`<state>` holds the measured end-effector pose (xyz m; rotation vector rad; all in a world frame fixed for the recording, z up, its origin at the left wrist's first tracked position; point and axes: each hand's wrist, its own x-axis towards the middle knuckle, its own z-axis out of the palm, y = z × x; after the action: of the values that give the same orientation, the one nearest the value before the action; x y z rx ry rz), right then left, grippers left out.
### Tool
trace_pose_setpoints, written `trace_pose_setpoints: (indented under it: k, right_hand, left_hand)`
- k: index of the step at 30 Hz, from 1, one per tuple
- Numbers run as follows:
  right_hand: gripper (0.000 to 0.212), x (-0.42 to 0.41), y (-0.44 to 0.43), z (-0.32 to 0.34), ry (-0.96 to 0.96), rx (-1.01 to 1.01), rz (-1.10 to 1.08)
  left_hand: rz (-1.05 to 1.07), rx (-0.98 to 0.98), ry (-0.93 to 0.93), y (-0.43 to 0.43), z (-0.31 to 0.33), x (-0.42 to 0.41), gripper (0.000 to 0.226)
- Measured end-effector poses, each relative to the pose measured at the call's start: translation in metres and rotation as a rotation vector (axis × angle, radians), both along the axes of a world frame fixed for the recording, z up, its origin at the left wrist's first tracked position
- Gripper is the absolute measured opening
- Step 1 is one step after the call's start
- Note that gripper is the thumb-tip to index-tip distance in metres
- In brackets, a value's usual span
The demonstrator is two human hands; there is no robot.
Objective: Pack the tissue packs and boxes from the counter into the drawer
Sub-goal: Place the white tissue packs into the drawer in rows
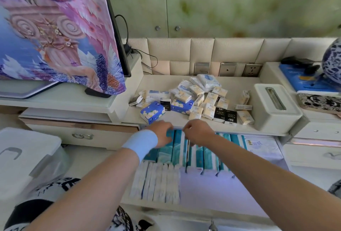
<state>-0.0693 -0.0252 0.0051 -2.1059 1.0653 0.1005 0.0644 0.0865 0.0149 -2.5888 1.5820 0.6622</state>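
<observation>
The open drawer (203,205) below the counter holds a row of teal tissue packs (206,158) standing on edge and a row of white packs (156,182) at its front left. My left hand (162,132), with a blue wristband, and my right hand (197,132) both rest on the back ends of the teal packs, under the counter's edge. Their fingers press on the packs; a firm grip cannot be made out. On the counter (177,120) lies a heap of small tissue packs (208,105), with blue flowered packs (152,111) and black packs (225,115).
A white tissue box holder (276,108) stands at the counter's right end. A screen under a patterned cloth (55,27) stands at the left. A white lidded bin (24,156) sits at lower left. A blue-and-white vase (332,60) is at far right.
</observation>
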Motion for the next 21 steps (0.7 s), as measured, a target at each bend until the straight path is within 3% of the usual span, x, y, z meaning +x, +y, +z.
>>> trace_pose_setpoints:
  k: [4, 7, 13, 16, 19, 21]
  right_hand:
    - [0.020, 0.022, -0.036, 0.025, -0.058, -0.167, -0.010]
    - [0.032, 0.045, -0.060, 0.031, -0.031, -0.263, 0.010]
    - [0.061, 0.090, -0.099, 0.013, 0.217, -0.480, 0.169]
    - [0.052, 0.104, -0.113, -0.007, 0.238, -0.471, 0.198]
    - [0.040, 0.111, -0.126, -0.023, 0.140, -0.575, 0.173]
    - [0.041, 0.113, -0.135, -0.030, 0.029, -0.534, 0.134]
  left_hand:
    - [0.012, -0.013, -0.063, -0.035, 0.028, 0.039, 0.050]
    - [0.074, -0.091, -0.106, -0.062, 0.032, 0.068, 0.044]
    - [0.226, -0.105, -0.145, -0.102, 0.015, 0.119, 0.055]
    - [0.233, -0.012, -0.168, -0.119, 0.001, 0.139, 0.056]
    - [0.168, 0.048, -0.186, -0.134, -0.009, 0.157, 0.068]
    - [0.138, 0.087, -0.172, -0.143, -0.012, 0.166, 0.078]
